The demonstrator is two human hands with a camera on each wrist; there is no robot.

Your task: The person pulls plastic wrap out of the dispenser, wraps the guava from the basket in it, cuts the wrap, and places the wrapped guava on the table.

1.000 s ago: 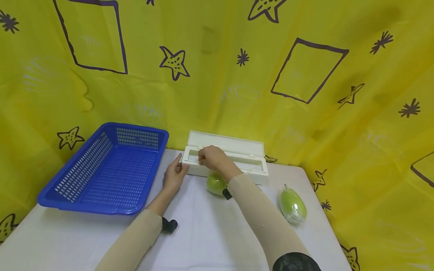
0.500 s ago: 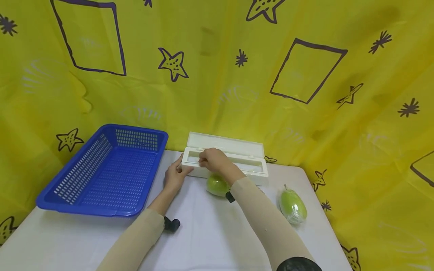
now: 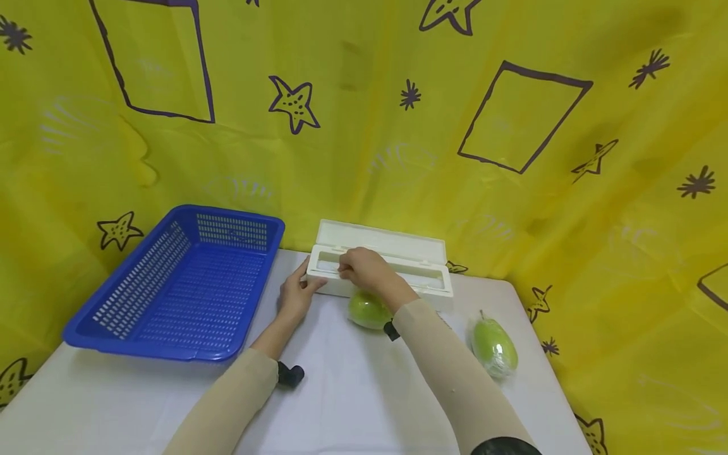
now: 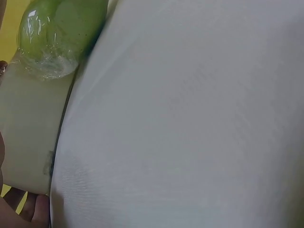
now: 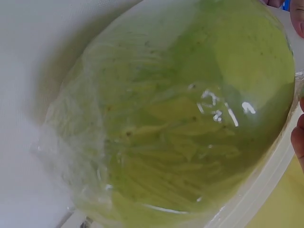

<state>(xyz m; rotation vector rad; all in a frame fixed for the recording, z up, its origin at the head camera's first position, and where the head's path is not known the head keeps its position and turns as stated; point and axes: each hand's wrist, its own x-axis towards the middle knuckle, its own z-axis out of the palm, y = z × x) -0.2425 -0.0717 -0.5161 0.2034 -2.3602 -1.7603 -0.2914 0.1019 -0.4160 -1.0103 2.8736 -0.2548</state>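
A long white cling film dispenser (image 3: 324,287) lies at the back of the table, its lid (image 3: 381,240) raised. My left hand (image 3: 296,296) grips the dispenser's left end, thumb on the front and fingers around the side. Over the open top, my right hand (image 3: 366,270) has its fingers curled and appears to pinch clear film, visible beside the fingers (image 5: 298,142) in the right wrist view. Just in front of the box lies a green oval fruit (image 3: 366,311), partly under the right wrist. Clear film wraps this fruit, as the right wrist view shows up close.
A blue perforated basket (image 3: 188,297) stands on the left. To the right lies another film-wrapped green fruit (image 3: 493,347), its stem pointing away. White cloth covers the table (image 3: 341,398); a yellow patterned curtain (image 3: 352,158) hangs behind and at the sides.
My right hand has shifted slightly to the right along the dispenser's opening. The left thumb lies farther onto the box's front than a second ago. Fruits and basket stay put.
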